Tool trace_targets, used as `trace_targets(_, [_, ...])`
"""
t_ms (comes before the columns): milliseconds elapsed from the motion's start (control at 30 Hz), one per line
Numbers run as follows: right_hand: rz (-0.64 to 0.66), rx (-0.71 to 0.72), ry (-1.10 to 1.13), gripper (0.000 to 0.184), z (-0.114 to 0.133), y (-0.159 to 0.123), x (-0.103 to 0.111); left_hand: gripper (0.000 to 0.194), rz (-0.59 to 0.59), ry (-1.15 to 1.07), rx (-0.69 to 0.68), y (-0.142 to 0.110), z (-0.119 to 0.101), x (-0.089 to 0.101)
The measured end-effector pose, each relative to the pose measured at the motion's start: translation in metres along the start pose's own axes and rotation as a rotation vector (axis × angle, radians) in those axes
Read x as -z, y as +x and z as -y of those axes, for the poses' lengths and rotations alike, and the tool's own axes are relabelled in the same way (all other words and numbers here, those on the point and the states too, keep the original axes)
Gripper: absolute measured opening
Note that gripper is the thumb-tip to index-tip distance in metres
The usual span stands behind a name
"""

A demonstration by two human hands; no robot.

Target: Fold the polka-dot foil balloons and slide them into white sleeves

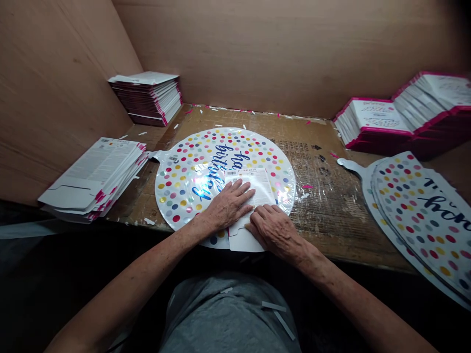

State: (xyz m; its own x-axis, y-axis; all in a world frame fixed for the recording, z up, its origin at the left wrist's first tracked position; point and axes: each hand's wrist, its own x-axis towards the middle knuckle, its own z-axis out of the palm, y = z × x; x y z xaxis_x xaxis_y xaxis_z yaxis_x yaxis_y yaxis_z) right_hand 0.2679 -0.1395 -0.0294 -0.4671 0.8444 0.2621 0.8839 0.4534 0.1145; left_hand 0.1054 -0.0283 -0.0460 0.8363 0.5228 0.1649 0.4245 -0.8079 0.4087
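A round foil balloon (191,181) with coloured polka dots and blue "happy birthday" lettering lies flat on the workbench. A white printed card (257,189) with a barcode rests on its lower middle, and its lower end is folded over the balloon's edge. My left hand (228,203) presses flat on the card with fingers spread. My right hand (272,230) lies along the card's crease just below, its fingertips on the paper. Neither hand closes around anything. A stack of matching foil balloons (419,220) lies at the right.
Stacks of printed cards sit at the left (97,176) and back left (147,98), with pink-edged packaged stacks (401,115) at the right. Plywood walls (287,49) enclose the back and left of the bench (316,147), which is littered with paper scraps. My grey-clothed lap lies below the front edge.
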Motion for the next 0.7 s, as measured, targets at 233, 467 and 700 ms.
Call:
trace_targets(233, [-0.042, -0.021, 0.242, 0.034, -0.003, -0.071, 0.027, 0.041, 0.006, 0.004, -0.099, 0.011, 0.004, -0.002])
trace_targets(467, [-0.27, 0.022, 0.117, 0.03, 0.007, -0.066, -0.007, 0.021, -0.206, -0.13, -0.034, -0.038, -0.028, 0.006])
trace_targets(700, [-0.213, -0.163, 0.38, 0.021, 0.001, -0.046, 0.0, 0.027, -0.151, -0.262, 0.059, -0.077, -0.042, 0.005])
